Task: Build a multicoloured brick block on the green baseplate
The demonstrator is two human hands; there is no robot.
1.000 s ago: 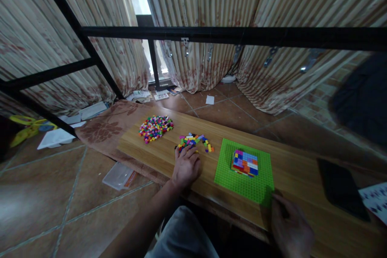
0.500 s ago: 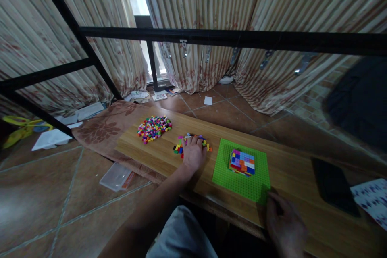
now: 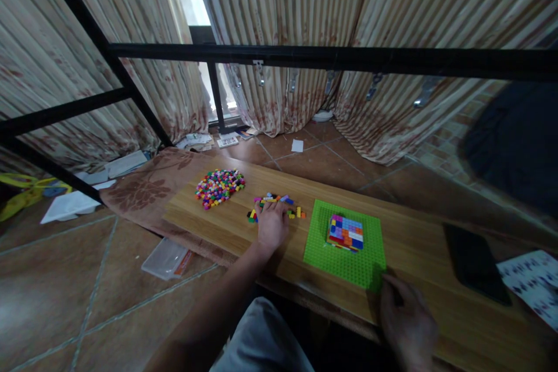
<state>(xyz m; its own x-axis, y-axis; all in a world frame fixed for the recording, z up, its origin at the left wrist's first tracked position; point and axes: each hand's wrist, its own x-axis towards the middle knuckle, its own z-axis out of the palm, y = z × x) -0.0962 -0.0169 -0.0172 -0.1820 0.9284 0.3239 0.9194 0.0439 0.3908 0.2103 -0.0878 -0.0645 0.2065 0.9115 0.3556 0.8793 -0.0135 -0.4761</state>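
Observation:
My left hand [image 3: 272, 225] lies over a small spread of loose toy bricks [image 3: 297, 213], its fingers bent down among them and slightly apart. The fingertips are partly hidden, and I see no brick held. To the right, a green studded baseplate [image 3: 320, 257] lies on the wooden board. A low rectangular block of multicoloured bricks [image 3: 346, 232] stands on the plate. At the plate's near right corner is my right hand [image 3: 407, 317], with fingers curled and thumb and forefinger at the corner. Its other fingers are in shadow.
A larger heap of small coloured bricks [image 3: 220, 187] lies on the wooden board [image 3: 257, 177] at left. A dark flat object [image 3: 475, 264] and a printed sheet [image 3: 529, 279] are at right. Below the board's left side sits a clear plastic box [image 3: 165, 258]. A black metal bar [image 3: 305, 56] crosses behind.
My left hand has shifted slightly left and toward me, uncovering more bricks on its right side. My right hand stays at the baseplate corner. The view has shifted a little.

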